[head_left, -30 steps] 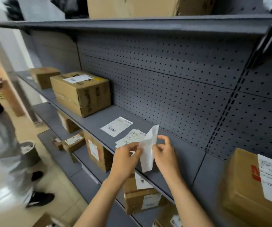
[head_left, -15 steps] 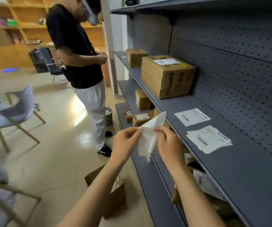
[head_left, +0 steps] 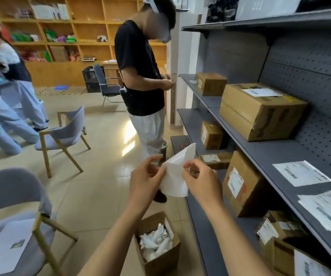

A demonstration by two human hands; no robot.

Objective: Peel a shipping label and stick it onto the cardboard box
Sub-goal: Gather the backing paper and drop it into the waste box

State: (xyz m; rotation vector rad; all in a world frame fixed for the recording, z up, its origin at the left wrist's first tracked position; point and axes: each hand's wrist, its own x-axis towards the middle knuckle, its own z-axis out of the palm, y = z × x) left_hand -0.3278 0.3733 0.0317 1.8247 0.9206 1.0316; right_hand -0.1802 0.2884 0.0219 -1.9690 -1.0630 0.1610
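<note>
Both of my hands pinch one white shipping label sheet (head_left: pixel 177 173) in front of me, over the floor left of the grey shelving. My left hand (head_left: pixel 144 182) grips its left edge and my right hand (head_left: pixel 199 181) grips its right edge; the sheet is bent into a fold between them. A large cardboard box (head_left: pixel 260 112) with a label on top stands on the middle shelf at the right. Loose label sheets (head_left: pixel 301 173) and a small stack of labels (head_left: pixel 329 212) lie flat on the same shelf, nearer me.
An open carton (head_left: pixel 156 246) holding crumpled white backing paper sits on the floor below my hands. A person in a black shirt (head_left: pixel 140 76) stands close by the shelf end. Chairs (head_left: pixel 65 134) and other people are at the left. Smaller boxes (head_left: pixel 240 184) fill the lower shelves (head_left: pixel 200 120).
My view has swung left, away from the shelf toward the room. Both hands carried the label sheet off the shelf and now hold it over the floor carton.
</note>
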